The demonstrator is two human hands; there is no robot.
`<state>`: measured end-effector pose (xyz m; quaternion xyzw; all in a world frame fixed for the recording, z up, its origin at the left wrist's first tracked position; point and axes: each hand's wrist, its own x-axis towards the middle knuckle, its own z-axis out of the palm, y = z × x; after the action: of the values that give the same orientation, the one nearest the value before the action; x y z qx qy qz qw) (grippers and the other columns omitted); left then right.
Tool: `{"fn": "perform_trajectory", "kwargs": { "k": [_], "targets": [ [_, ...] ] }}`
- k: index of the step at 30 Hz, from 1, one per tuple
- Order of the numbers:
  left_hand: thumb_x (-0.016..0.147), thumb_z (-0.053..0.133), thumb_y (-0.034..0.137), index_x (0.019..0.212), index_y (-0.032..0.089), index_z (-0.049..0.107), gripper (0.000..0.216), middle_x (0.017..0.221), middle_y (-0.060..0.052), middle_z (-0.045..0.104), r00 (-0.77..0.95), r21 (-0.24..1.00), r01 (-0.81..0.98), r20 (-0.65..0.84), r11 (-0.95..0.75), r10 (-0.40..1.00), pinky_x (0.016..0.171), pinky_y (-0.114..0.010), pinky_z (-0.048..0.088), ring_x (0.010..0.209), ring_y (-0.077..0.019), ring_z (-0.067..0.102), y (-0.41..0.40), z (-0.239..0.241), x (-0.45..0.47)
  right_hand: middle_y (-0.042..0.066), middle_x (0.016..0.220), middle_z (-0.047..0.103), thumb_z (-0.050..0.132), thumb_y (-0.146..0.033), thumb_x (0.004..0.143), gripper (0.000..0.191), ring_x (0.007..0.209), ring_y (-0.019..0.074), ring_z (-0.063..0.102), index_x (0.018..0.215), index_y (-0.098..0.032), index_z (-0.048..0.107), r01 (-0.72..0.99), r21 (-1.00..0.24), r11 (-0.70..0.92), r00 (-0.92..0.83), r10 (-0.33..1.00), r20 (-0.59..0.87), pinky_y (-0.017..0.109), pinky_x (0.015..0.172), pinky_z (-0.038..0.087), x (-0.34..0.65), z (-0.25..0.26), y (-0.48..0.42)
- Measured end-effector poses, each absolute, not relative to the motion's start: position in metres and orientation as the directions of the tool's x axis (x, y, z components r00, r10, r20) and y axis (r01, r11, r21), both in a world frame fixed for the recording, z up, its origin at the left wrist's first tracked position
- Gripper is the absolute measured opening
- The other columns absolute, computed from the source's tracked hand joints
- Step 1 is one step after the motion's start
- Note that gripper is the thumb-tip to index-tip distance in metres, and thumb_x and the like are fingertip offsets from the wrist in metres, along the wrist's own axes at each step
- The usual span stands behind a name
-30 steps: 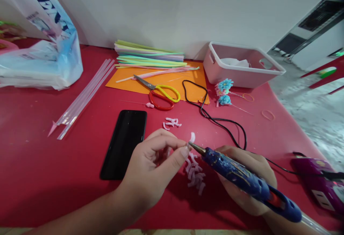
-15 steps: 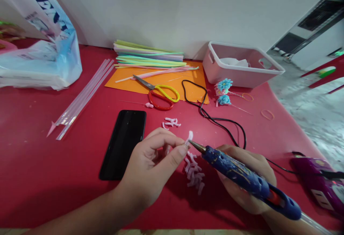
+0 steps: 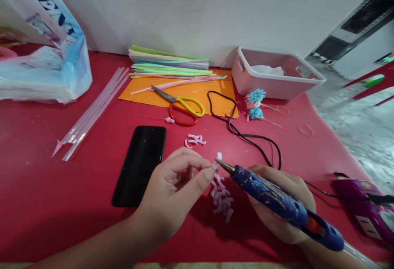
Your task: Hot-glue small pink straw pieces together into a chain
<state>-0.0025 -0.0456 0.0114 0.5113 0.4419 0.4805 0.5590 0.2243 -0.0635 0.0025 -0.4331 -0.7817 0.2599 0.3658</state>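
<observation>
My left hand (image 3: 175, 189) pinches a small curled pink straw piece (image 3: 218, 157) between thumb and forefinger, just above the red table (image 3: 46, 187). My right hand (image 3: 281, 203) is wrapped round a blue hot glue gun (image 3: 283, 205), whose brass nozzle touches the pink piece. A heap of several similar pink pieces (image 3: 222, 199) lies on the table right under the nozzle. A few more pink curls (image 3: 195, 140) lie a little farther back.
A black phone (image 3: 140, 164) lies left of my hands. Behind are red-and-yellow scissors (image 3: 181, 107) on orange paper (image 3: 147, 92), stacked coloured straws (image 3: 169, 64), clear glue sticks (image 3: 92, 113), a white bin (image 3: 277, 74), blue straw flowers (image 3: 255, 105), a black cord (image 3: 246, 135), a purple device (image 3: 363, 207) and a plastic bag (image 3: 46, 64).
Almost nothing has moved. The pink piece and the glue gun's tip have stayed together, with only a slight shift of the view.
</observation>
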Motion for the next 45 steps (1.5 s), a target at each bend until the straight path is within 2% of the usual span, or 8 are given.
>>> {"fn": "perform_trajectory", "kwargs": {
  "k": [11, 17, 23, 28, 38, 45],
  "targets": [
    [0.084, 0.072, 0.022, 0.075, 0.019, 0.071, 0.01, 0.076, 0.001, 0.06, 0.163, 0.994, -0.109, 0.024, -0.006, 0.986, 0.063, -0.02, 0.047, 0.068, -0.0096, 0.055, -0.0444, 0.0106, -0.0022, -0.004, 0.07, 0.066, 0.056, -0.006, 0.073, 0.024, 0.047, 0.0089, 0.057, 0.089, -0.025, 0.057, 0.503, -0.686, 0.525, -0.376, 0.848, 0.374, 0.019, 0.045, 0.048, 0.2251, 0.0022, -0.0638],
    [0.084, 0.072, 0.021, 0.075, 0.019, 0.072, 0.009, 0.079, 0.0, 0.062, 0.19, 0.993, -0.119, 0.005, 0.018, 0.982, 0.065, -0.02, 0.048, 0.07, -0.0097, 0.056, -0.0444, 0.0096, -0.0013, -0.003, 0.075, 0.069, 0.057, -0.005, 0.073, 0.029, 0.054, 0.0099, 0.063, 0.093, -0.025, 0.059, 0.499, -0.706, 0.502, -0.369, 0.86, 0.351, 0.019, 0.052, 0.051, 0.2265, 0.0009, -0.0657],
    [0.085, 0.071, 0.022, 0.075, 0.018, 0.071, 0.01, 0.077, 0.001, 0.06, 0.194, 0.992, -0.124, 0.006, 0.018, 0.981, 0.063, -0.019, 0.047, 0.068, -0.0089, 0.054, -0.0444, 0.0089, -0.0029, -0.003, 0.07, 0.066, 0.058, -0.008, 0.075, 0.019, 0.047, 0.01, 0.057, 0.087, -0.024, 0.058, 0.485, -0.706, 0.517, -0.363, 0.853, 0.375, 0.021, 0.046, 0.047, 0.2274, 0.0003, -0.0653],
    [0.085, 0.071, 0.022, 0.076, 0.018, 0.071, 0.01, 0.078, 0.0, 0.061, 0.202, 0.994, -0.105, 0.002, 0.02, 0.979, 0.063, -0.021, 0.047, 0.069, -0.0098, 0.055, -0.0457, 0.0101, -0.0032, -0.003, 0.069, 0.066, 0.055, -0.006, 0.073, 0.024, 0.047, 0.0095, 0.057, 0.089, -0.023, 0.06, 0.491, -0.698, 0.521, -0.343, 0.852, 0.395, 0.019, 0.045, 0.047, 0.2236, 0.0009, -0.0629],
    [0.084, 0.07, 0.021, 0.075, 0.018, 0.07, 0.009, 0.076, 0.001, 0.059, 0.188, 0.995, -0.101, 0.026, -0.007, 0.982, 0.062, -0.02, 0.046, 0.068, -0.0095, 0.054, -0.0457, 0.0107, -0.0034, -0.006, 0.066, 0.062, 0.055, -0.003, 0.072, 0.027, 0.042, 0.0068, 0.049, 0.088, -0.024, 0.058, 0.535, -0.666, 0.52, -0.337, 0.854, 0.397, 0.019, 0.041, 0.039, 0.2242, 0.0043, -0.0619],
    [0.085, 0.07, 0.019, 0.074, 0.018, 0.069, 0.011, 0.075, 0.001, 0.058, 0.184, 0.996, -0.085, 0.043, -0.028, 0.982, 0.063, -0.019, 0.047, 0.067, -0.0088, 0.054, -0.0444, 0.0105, -0.0029, -0.004, 0.065, 0.064, 0.058, -0.005, 0.075, 0.021, 0.046, 0.0106, 0.055, 0.081, -0.025, 0.058, 0.552, -0.698, 0.456, -0.249, 0.889, 0.384, 0.022, 0.046, 0.045, 0.2229, 0.0007, -0.0649]
  ]
}}
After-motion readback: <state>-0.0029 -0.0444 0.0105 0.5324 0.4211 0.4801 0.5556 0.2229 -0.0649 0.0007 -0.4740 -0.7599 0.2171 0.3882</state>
